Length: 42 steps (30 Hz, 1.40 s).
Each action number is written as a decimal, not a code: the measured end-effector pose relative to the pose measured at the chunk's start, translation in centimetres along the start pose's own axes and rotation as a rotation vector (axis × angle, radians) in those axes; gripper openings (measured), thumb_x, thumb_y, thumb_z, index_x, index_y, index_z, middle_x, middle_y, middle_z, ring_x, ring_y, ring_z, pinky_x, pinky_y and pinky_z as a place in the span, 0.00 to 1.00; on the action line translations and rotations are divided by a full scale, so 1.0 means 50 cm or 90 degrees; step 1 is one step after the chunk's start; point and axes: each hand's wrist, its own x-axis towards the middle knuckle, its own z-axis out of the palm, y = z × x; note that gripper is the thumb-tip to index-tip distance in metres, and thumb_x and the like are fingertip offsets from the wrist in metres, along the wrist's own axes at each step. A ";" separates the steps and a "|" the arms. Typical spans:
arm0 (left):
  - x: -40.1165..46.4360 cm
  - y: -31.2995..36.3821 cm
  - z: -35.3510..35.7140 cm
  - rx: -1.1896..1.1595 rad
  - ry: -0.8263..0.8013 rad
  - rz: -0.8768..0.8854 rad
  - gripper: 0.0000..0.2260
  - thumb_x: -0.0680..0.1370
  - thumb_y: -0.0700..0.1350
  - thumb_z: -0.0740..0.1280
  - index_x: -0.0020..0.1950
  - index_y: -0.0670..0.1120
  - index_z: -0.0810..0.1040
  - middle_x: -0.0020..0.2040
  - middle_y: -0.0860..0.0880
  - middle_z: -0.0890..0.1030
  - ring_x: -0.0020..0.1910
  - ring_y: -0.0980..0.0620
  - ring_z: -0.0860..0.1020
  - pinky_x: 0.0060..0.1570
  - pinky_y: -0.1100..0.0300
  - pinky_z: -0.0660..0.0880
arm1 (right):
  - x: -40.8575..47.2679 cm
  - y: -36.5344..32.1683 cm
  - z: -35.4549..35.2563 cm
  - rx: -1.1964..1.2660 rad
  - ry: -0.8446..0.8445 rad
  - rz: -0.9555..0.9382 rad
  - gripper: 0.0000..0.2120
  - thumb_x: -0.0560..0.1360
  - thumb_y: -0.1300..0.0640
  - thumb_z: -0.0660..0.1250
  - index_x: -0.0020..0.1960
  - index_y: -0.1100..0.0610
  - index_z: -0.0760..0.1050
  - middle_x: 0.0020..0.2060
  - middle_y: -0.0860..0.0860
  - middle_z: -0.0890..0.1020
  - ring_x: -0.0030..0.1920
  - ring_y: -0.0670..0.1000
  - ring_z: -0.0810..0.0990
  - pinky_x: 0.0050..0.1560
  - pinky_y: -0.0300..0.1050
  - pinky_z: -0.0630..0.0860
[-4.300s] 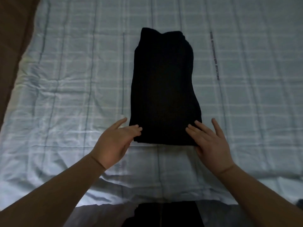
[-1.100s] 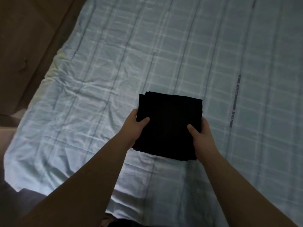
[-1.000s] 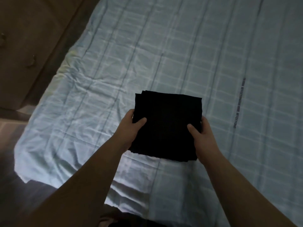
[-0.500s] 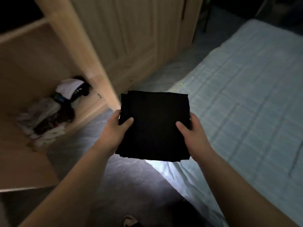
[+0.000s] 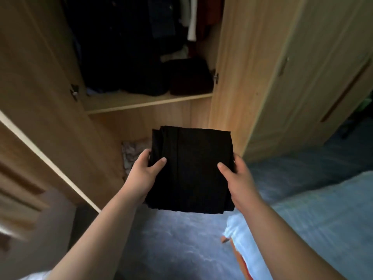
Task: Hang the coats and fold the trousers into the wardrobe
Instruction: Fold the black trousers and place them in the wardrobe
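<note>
Trousers (image 5: pixel 191 170), folded into a black square, have left the bed (image 5: pixel 323 219) and now hang before the open wardrobe (image 5: pixel 141 102), below its shelf, with the left hand (image 5: pixel 144 174) and right hand (image 5: pixel 237 176) clamped on opposite edges, thumbs on top.

The room is dim; the wardrobe (image 5: pixel 141 47) interior sinks into deep shadow. Wide-angle distortion bends the edges, and the door (image 5: pixel 30 178) at left is motion-blurred.
</note>
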 end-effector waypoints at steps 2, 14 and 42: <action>0.042 0.019 -0.018 0.002 0.018 0.021 0.09 0.80 0.43 0.69 0.59 0.49 0.77 0.53 0.53 0.84 0.52 0.55 0.83 0.49 0.59 0.80 | 0.044 -0.029 0.029 -0.009 -0.005 -0.021 0.18 0.79 0.53 0.69 0.67 0.42 0.74 0.59 0.41 0.82 0.60 0.45 0.81 0.63 0.55 0.78; 0.421 0.107 0.065 0.026 0.113 0.082 0.09 0.79 0.46 0.70 0.60 0.52 0.77 0.56 0.52 0.83 0.56 0.51 0.82 0.57 0.51 0.78 | 0.436 -0.170 0.083 -0.045 0.042 -0.098 0.18 0.82 0.55 0.65 0.71 0.46 0.72 0.60 0.42 0.80 0.61 0.48 0.79 0.65 0.53 0.77; 1.271 0.139 0.141 0.053 0.105 0.101 0.19 0.81 0.49 0.67 0.71 0.47 0.71 0.62 0.49 0.79 0.59 0.48 0.78 0.62 0.51 0.75 | 1.316 -0.243 0.246 -0.127 0.131 -0.205 0.20 0.81 0.57 0.65 0.73 0.51 0.72 0.63 0.50 0.80 0.63 0.53 0.78 0.68 0.51 0.73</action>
